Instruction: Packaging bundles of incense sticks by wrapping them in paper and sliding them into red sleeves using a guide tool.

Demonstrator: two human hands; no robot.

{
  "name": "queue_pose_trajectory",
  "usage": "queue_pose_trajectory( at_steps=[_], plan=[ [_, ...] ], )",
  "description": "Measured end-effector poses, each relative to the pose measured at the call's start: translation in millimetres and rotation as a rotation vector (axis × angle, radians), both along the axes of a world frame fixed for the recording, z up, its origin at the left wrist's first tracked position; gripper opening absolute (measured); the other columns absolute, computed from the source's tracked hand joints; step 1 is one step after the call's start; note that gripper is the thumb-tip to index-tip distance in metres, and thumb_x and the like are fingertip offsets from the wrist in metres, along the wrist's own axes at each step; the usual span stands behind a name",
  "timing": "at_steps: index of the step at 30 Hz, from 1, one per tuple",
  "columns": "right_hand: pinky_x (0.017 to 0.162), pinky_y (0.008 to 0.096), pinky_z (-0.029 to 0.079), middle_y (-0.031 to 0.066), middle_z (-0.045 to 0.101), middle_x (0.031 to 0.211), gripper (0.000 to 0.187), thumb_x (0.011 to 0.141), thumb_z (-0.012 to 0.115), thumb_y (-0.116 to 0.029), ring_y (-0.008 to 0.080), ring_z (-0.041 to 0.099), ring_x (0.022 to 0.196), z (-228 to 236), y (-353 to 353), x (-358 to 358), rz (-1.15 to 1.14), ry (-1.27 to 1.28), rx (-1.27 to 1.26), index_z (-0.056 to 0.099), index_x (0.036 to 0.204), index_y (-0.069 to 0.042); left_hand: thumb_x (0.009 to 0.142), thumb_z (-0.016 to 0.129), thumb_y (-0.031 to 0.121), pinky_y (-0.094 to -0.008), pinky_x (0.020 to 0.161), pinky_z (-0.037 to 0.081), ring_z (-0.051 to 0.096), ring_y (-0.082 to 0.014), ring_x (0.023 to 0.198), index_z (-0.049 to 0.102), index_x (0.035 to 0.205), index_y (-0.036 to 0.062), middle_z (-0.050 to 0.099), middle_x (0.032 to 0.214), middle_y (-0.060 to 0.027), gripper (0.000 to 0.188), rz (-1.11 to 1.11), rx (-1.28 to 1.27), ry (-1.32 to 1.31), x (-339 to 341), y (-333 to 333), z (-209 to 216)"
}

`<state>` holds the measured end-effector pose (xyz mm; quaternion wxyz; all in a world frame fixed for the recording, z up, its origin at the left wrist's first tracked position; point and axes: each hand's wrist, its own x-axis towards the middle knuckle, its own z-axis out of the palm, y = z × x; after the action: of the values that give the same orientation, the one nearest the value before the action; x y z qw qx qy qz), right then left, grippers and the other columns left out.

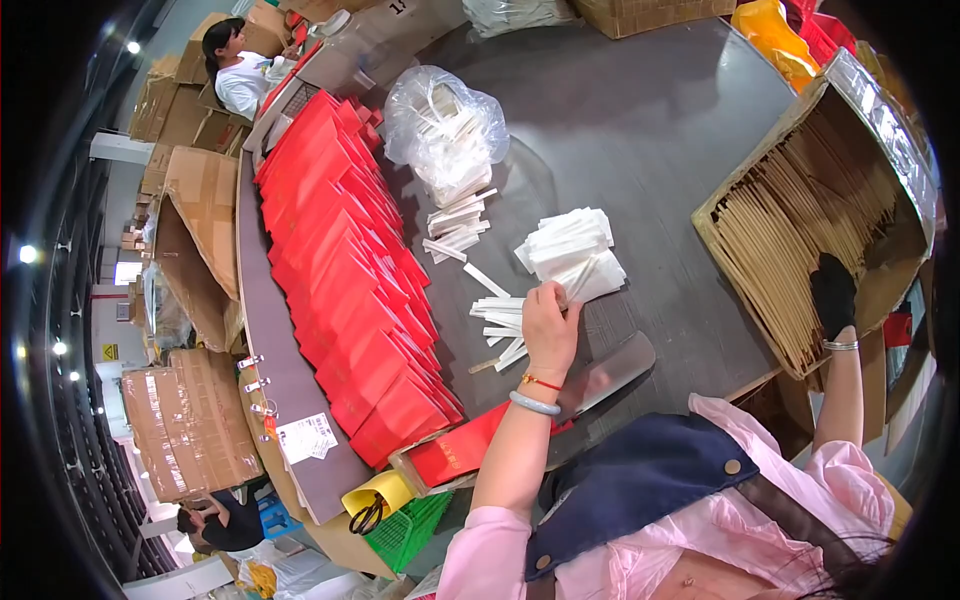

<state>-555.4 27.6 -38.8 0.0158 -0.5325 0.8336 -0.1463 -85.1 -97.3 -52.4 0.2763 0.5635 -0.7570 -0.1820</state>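
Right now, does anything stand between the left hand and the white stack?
Nothing visible does: in this view the left hand overlaps the near edge of the white stack. The row of red envelopes lies off to its left.

A grey tabletop (pixel 660 130) carries overlapping red envelopes (pixel 340 265) — plus white strips (pixel 500 304), white packets (pixel 566 243), a clear bag (pixel 407 120).

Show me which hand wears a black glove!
The right hand, at the open brown cardboard box; the left hand, by the flat white pieces, is bare.
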Motion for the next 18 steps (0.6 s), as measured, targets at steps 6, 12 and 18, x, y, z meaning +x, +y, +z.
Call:
queue_pose_trajectory(
  at_steps=[6, 12, 18],
  plan=[
    [0.088, 0.0356, 0.048, 0.0129, 0.066, 0.108, 0.029, 0.098, 0.053, -0.020, 0.0260, 0.062, 0.100, -7, 11, -6, -0.184, -0.190, -0.412, 0.060, 0.114, 0.004, 0.072, 0.079, 0.010, -0.0382, 0.067, 0.048, 0.058, -0.0271, 0.077, 0.057, 0.095, 0.0029, 0.057, 0.089, -0.0119, 0.033, 0.047, 0.051, 0.062, -4, -5, 4],
    [0.079, 0.0260, 0.045, 0.0021, 0.060, 0.092, 0.014, 0.096, 0.058, -0.009, 0.0115, 0.057, 0.088, 51, -18, 133, 0.095, -0.955, -0.388, 0.061, 0.107, -0.001, 0.073, 0.079, 0.012, -0.0320, 0.060, 0.048, 0.057, -0.0211, 0.060, 0.060, 0.088, 0.0030, 0.059, 0.067, -0.0075, 0.026, 0.045, 0.235, 0.151, 3, 10, 35],
    [0.066, 0.0390, 0.045, 0.0101, 0.056, 0.074, 0.024, 0.081, 0.066, -0.006, 0.0288, 0.057, 0.073, 60, -41, 199, 0.714, -0.609, -0.049, 0.071, 0.104, -0.011, 0.064, 0.084, 0.023, -0.0410, 0.075, 0.047, 0.060, -0.0282, 0.087, 0.067, 0.086, 0.0093, 0.064, 0.083, -0.0059, 0.032, -0.121, 0.409, -0.258, 31, 84, 70]
  ],
)
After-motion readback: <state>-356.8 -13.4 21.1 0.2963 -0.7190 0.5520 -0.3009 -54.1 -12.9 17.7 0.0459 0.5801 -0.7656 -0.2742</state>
